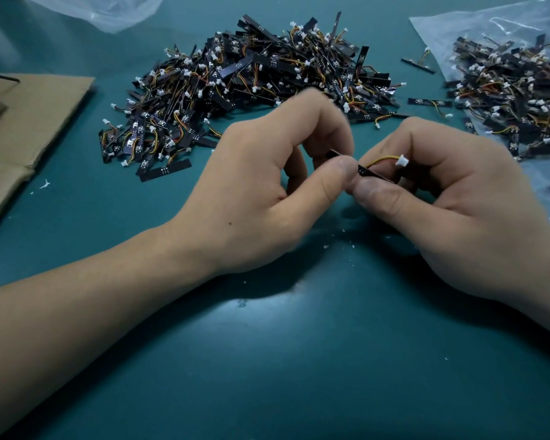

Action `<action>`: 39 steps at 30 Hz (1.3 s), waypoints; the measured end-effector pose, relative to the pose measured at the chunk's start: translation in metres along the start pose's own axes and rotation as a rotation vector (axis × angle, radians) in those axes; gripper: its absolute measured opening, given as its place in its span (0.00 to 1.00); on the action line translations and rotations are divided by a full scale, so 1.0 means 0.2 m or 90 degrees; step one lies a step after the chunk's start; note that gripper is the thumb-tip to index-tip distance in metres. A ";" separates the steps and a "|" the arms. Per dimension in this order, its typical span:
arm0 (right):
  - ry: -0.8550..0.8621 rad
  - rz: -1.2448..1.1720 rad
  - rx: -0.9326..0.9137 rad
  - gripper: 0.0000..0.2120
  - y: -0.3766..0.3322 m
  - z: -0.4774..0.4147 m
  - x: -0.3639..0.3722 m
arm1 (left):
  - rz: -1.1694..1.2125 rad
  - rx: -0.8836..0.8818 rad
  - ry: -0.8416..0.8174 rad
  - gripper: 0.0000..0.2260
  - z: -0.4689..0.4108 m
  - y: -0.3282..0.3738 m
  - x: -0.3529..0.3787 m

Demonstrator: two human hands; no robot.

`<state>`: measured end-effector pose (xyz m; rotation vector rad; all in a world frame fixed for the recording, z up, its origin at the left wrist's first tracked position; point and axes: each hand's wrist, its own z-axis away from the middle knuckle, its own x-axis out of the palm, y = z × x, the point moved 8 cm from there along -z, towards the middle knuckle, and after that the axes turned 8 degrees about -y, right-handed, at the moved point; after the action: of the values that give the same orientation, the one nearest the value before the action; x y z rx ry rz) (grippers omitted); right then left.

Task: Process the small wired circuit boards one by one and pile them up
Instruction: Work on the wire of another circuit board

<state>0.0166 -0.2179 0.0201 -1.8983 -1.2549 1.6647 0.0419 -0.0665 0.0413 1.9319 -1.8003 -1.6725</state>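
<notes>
Cardboard (29, 122) lies flat at the far left of the green table (267, 376), and a crumpled sheet of clear plastic (108, 7) shows at the top edge above it. Next to the right we see the big heap (251, 81) of small black boards with their orange and yellow wires and white plugs, spread on the table behind our hands. Our left hand (261, 198) hangs in front of that heap with its fingers curled, thumb and forefinger pinching the left end of one board (372, 173). The board is a thin dark strip held just above the table, between the two hands and slanting down to the right. From it a short wire (383, 159) arcs up to a white plug (401, 160), which sits against the fingers of our right hand (458, 201). That hand pinches the board's right end between thumb and curled fingers, and the two thumbs almost touch. A few white flecks (343, 230) dot the table beneath the hands. Farther right, two loose boards (429, 103) lie on the bare table, just beside a clear plastic bag (489, 33). On the bag rests a second heap (515, 90) of the same boards, reaching the right edge.
</notes>
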 end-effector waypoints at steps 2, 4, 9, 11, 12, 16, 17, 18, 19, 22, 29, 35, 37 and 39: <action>0.001 -0.013 0.009 0.08 0.01 0.00 0.00 | -0.023 0.001 0.003 0.01 0.00 0.00 0.00; 0.004 -0.018 0.015 0.08 0.01 0.00 0.00 | -0.031 -0.003 0.004 0.02 0.00 0.00 0.00; -0.005 -0.007 0.018 0.08 0.00 -0.01 0.01 | -0.032 -0.004 -0.011 0.03 0.00 0.00 0.01; -0.010 -0.003 0.018 0.09 0.00 -0.01 0.01 | -0.031 -0.005 -0.031 0.04 -0.01 0.00 0.01; -0.009 -0.001 0.017 0.09 0.00 -0.01 0.01 | -0.024 -0.006 -0.035 0.05 -0.01 0.00 0.02; -0.012 0.010 0.013 0.08 -0.01 -0.01 0.01 | -0.006 -0.011 -0.025 0.04 0.00 -0.01 0.01; -0.014 0.009 0.014 0.08 -0.01 -0.01 0.01 | -0.010 -0.010 -0.029 0.04 0.00 -0.01 0.01; -0.015 0.010 0.014 0.09 -0.01 -0.01 0.01 | -0.014 -0.009 -0.032 0.04 0.00 -0.01 0.02; -0.014 0.010 0.014 0.09 -0.01 -0.01 0.01 | -0.016 -0.009 -0.032 0.04 0.00 -0.01 0.02; -0.006 0.013 0.021 0.08 -0.01 -0.01 0.01 | -0.013 -0.012 -0.013 0.03 0.00 -0.01 0.00; -0.040 0.038 0.036 0.14 -0.01 -0.01 0.03 | -0.015 -0.030 0.003 0.02 0.00 -0.02 0.01; -0.104 0.046 0.001 0.16 -0.04 -0.01 0.06 | 0.007 -0.040 -0.005 0.02 0.00 -0.04 0.01; -0.104 0.055 -0.001 0.20 -0.03 -0.01 0.07 | 0.005 -0.049 -0.013 0.04 0.00 -0.04 0.02; -0.108 0.072 0.005 0.23 -0.02 -0.01 0.07 | -0.002 -0.062 -0.006 0.08 -0.01 -0.05 0.02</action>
<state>0.0155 -0.2042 0.0142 -1.8876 -1.2197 1.9218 0.0498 -0.0661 0.0329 1.8915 -1.6849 -1.7379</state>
